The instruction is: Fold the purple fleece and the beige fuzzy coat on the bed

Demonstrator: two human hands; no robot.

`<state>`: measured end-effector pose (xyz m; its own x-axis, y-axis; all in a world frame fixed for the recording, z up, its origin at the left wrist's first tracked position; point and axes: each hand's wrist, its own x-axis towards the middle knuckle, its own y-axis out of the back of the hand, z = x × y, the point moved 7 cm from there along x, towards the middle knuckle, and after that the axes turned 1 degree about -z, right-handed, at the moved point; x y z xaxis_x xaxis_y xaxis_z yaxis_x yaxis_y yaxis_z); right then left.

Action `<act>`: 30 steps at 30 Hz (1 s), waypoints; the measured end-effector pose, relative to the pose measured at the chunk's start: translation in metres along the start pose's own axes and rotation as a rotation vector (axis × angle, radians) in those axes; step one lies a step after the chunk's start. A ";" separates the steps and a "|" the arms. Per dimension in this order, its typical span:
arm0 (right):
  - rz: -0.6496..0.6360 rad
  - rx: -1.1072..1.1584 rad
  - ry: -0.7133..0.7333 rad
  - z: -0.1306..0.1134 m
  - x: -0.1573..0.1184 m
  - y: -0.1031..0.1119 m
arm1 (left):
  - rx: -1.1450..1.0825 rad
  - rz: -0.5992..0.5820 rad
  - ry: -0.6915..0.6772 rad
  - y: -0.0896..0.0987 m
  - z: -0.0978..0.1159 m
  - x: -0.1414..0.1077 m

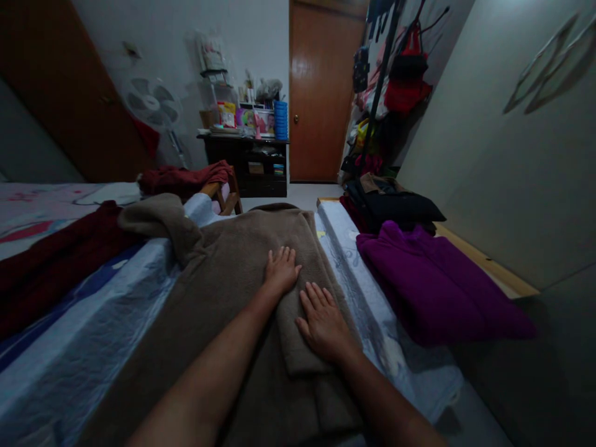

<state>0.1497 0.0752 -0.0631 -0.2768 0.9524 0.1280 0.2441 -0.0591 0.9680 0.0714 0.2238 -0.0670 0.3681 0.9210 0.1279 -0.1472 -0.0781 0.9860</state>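
A brown fleece garment (218,285) lies spread over the bed in front of me. Its right sleeve is folded inward and lies along the right side of the body. The other sleeve stretches out to the left, over the bed's edge. My left hand (282,270) rests flat near the upper part of the folded sleeve, fingers spread. Lower and to the right, my right hand (323,320) presses flat on the sleeve with its fingers slightly apart. Neither hand grips the cloth.
A folded purple garment (433,279) lies to the right, with a stack of dark folded clothes (395,205) behind it. Dark red clothing (69,254) lies at the left. A wooden chair or rail (231,195), a fan (151,102) and a black shelf (246,164) stand farther back.
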 end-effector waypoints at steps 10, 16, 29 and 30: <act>0.044 0.057 -0.030 0.007 0.002 0.000 | -0.124 -0.141 -0.181 -0.007 0.029 -0.070; 0.074 0.057 -0.037 0.010 0.001 0.001 | -0.106 -0.063 -0.136 0.001 0.044 -0.132; 0.037 -0.046 -0.042 0.008 -0.010 -0.003 | -0.107 -0.044 -0.042 0.005 0.049 -0.151; 0.031 -0.048 -0.044 0.008 -0.013 -0.004 | -0.107 -0.046 -0.042 0.005 0.049 -0.151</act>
<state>0.1595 0.0650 -0.0699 -0.2288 0.9619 0.1494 0.2069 -0.1019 0.9730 0.0605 0.0656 -0.0763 0.4150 0.9055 0.0891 -0.2252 0.0073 0.9743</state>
